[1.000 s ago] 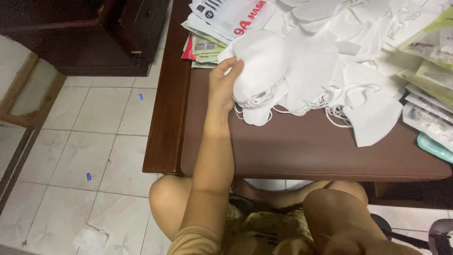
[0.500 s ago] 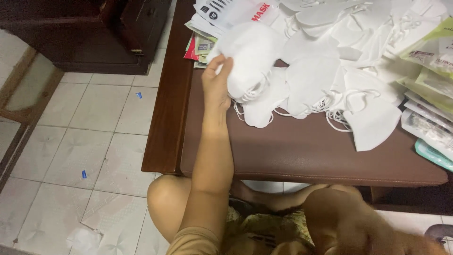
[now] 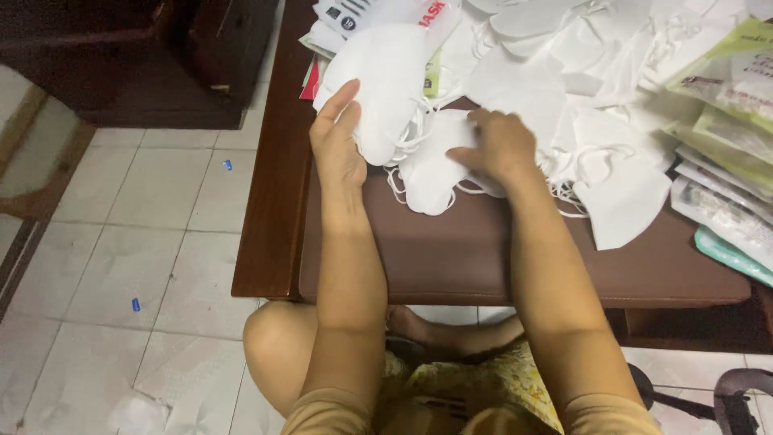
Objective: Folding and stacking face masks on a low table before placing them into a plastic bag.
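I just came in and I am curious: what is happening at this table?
A seated person sorts white masks on a brown table. The left hand holds a stack of masks up on edge. The right hand rests on a flat mask beside it. More masks and packets lie behind.

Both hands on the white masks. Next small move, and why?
Probably lift the left hand to free the white mask it holds. The mask's ear loops trail down into the flat masks under the right hand, which presses them to the brown table.
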